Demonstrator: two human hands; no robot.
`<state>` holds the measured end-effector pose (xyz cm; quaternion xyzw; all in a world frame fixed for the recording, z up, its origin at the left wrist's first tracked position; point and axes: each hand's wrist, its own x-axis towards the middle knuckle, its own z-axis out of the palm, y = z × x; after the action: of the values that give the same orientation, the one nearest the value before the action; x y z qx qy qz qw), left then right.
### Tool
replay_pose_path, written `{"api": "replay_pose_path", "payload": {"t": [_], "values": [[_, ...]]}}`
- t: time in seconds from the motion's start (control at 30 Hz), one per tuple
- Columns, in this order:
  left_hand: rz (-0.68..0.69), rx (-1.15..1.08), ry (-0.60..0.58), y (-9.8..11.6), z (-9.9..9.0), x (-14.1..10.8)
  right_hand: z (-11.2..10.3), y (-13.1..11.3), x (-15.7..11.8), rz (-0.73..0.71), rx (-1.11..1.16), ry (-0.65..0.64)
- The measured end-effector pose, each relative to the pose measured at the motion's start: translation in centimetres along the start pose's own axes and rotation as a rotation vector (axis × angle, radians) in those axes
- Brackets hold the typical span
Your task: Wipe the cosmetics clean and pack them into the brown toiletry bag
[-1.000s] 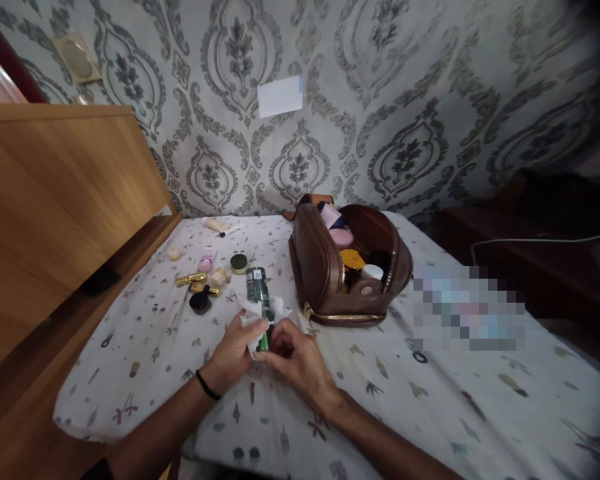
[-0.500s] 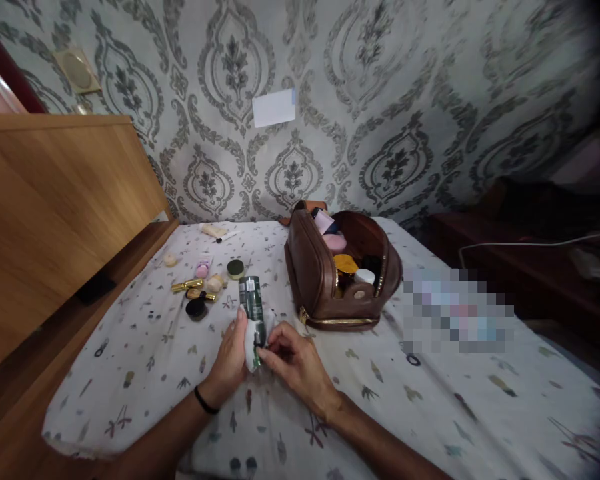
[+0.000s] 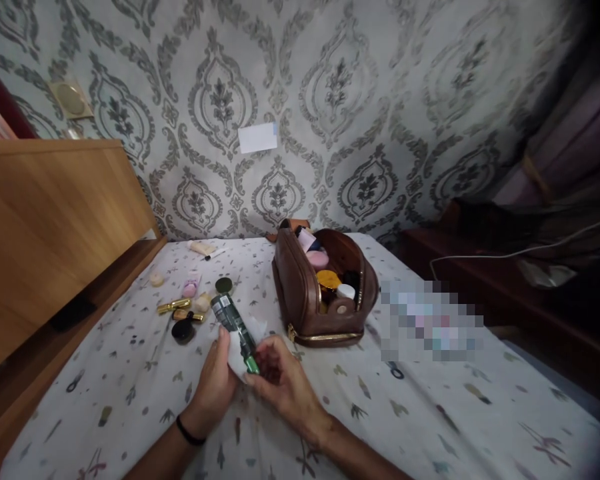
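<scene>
A dark green tube with a printed label and a bright green lower end lies slanted between my hands. White tissue is wrapped part of the way round it, showing on both sides. My left hand is closed on the tube and tissue from the left, thumb along the side. At the lower end, my right hand pinches the tissue with thumb and curled fingers; its inner fingertips are partly hidden. Beyond the tube stands a brown toiletry bag, unzipped, holding a white-lidded jar, a yellow-lidded item and pink items.
Left on the patterned sheet lie a black round compact, gold tubes, a pink item, a dark green round lid and a cream tube. A wooden cabinet borders the left. At right is a blurred-out patch.
The tube has tilted, its top leaning further left, and more tissue shows round it. My right hand has stayed at its lower end. The camera view has shifted slightly.
</scene>
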<state>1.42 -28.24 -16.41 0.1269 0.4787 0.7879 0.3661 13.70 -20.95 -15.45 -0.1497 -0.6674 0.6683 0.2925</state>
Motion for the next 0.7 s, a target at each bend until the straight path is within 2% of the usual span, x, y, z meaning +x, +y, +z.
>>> {"api": "replay_pose_path", "payload": {"t": [0.13, 0.23, 0.33, 0.43, 0.53, 0.7], "values": [[-0.004, -0.046, 0.034, 0.9, 0.1, 0.0, -0.2, -0.3, 0.2, 0.058, 0.192, -0.086], [-0.039, -0.111, 0.051, 1.8, 0.4, 0.4, -0.5, -0.1, 0.3, 0.184, 0.328, -0.177], [-0.028, -0.222, 0.109, 2.7, 0.7, 1.0, -0.6, 0.1, 0.5, 0.297, 0.467, -0.204], [0.015, -0.3, 0.168, 3.4, 0.6, 1.6, -0.6, 0.1, 0.7, 0.396, 0.605, -0.159], [0.046, -0.245, 0.176, 3.7, 0.4, 1.8, -0.8, -0.2, 0.9, 0.447, 0.704, -0.081], [0.141, -0.012, 0.251, 3.6, 0.5, 1.3, -1.3, -1.0, 0.7, 0.358, 0.747, 0.04]]}}
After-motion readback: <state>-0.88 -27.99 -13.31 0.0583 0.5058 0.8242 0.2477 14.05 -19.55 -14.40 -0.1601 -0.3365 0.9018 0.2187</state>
